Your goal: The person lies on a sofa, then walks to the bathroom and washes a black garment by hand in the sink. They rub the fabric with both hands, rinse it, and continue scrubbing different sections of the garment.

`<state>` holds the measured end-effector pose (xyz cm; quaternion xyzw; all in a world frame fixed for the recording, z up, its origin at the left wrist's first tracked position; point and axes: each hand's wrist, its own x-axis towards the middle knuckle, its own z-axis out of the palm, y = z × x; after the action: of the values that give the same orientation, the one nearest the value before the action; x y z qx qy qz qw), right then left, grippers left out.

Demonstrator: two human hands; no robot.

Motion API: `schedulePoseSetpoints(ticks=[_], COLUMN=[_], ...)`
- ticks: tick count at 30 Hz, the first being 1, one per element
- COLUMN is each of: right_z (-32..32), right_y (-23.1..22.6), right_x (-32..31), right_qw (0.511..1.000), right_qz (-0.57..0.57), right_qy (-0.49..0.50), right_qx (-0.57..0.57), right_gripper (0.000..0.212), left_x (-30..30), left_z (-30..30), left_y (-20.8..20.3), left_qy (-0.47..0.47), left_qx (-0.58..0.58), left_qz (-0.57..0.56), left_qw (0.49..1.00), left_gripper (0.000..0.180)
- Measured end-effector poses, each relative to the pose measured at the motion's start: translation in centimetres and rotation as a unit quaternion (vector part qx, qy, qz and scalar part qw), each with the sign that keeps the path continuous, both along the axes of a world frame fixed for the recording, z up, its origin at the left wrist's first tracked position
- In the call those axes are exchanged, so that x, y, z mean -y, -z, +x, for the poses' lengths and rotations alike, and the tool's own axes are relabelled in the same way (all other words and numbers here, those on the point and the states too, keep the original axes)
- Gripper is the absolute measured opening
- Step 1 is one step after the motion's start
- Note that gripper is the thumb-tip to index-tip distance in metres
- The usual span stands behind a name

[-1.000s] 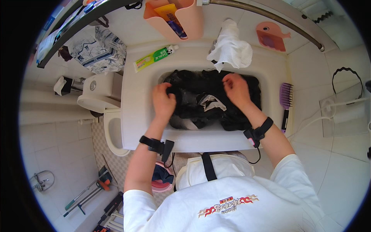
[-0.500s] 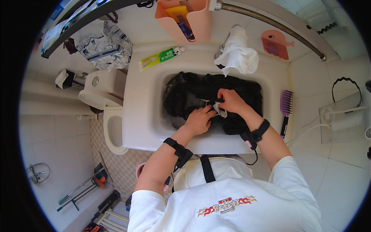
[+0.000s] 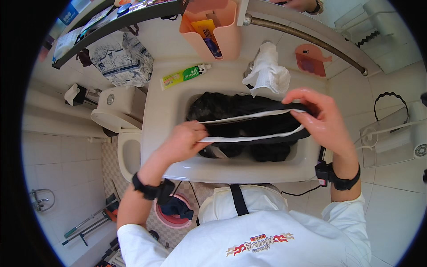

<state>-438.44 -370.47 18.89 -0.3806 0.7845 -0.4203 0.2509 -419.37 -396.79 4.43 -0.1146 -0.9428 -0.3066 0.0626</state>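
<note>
A wet black garment (image 3: 249, 129) with white edging along its opening is stretched sideways over the white sink (image 3: 167, 111). My left hand (image 3: 186, 139) is closed on the left end of this opening. At the other end, my right hand (image 3: 319, 116) grips the edge between thumb and fingers. The two white-edged sides lie apart, with the black inside showing between them. More black fabric (image 3: 213, 103) lies bunched in the sink below and behind; whether it is all one piece I cannot tell.
A white cloth (image 3: 270, 73) drapes over the faucet behind the sink. On the rim lies a green and yellow toothpaste tube (image 3: 184, 77). A pink holder (image 3: 229, 42) and a metal bar (image 3: 307, 41) are above. A pink basin (image 3: 162, 216) with dark cloth stands on the floor, near the toilet (image 3: 129, 153).
My hands, close together over the bunched garment before, have moved apart to left and right. The garment's white-edged opening is now lifted and pulled wide between them.
</note>
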Motion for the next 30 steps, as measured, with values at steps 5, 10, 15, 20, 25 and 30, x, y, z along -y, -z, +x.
schedulePoseSetpoints(ticks=[5,10,15,20,25,30], right_z=[0.0,1.4,0.0,0.0,-0.9,2.7], right_y=[-3.1,-8.5,-9.4,-1.7,17.0,27.7], right_x=[-1.4,-2.7,-3.6,-1.6,1.5,3.7], right_qw=[0.988,0.940,0.929,0.995,0.997,0.965], right_qz=[-0.046,-0.141,-0.179,-0.004,0.042,0.056], right_qy=[0.087,0.235,0.219,0.063,-0.019,-0.103], right_qx=[-0.121,-0.202,-0.238,-0.081,0.058,-0.234], right_gripper=[0.020,0.019,0.021,0.033,0.027,0.042], left_x=[2.5,2.9,1.5,1.6,2.2,-1.1], left_z=[1.9,1.6,0.0,-1.1,-2.9,-0.9], left_y=[-10.3,-15.3,-19.5,-12.4,4.3,15.8], left_qy=[-0.071,0.005,-0.045,-0.151,-0.357,-0.190], left_qx=[-0.038,-0.231,-0.146,0.010,0.078,0.130], left_qz=[0.126,0.315,0.460,0.702,0.504,0.070], left_qw=[0.989,0.921,0.875,0.696,0.783,0.971], left_gripper=[0.004,0.023,0.036,0.018,0.010,0.027])
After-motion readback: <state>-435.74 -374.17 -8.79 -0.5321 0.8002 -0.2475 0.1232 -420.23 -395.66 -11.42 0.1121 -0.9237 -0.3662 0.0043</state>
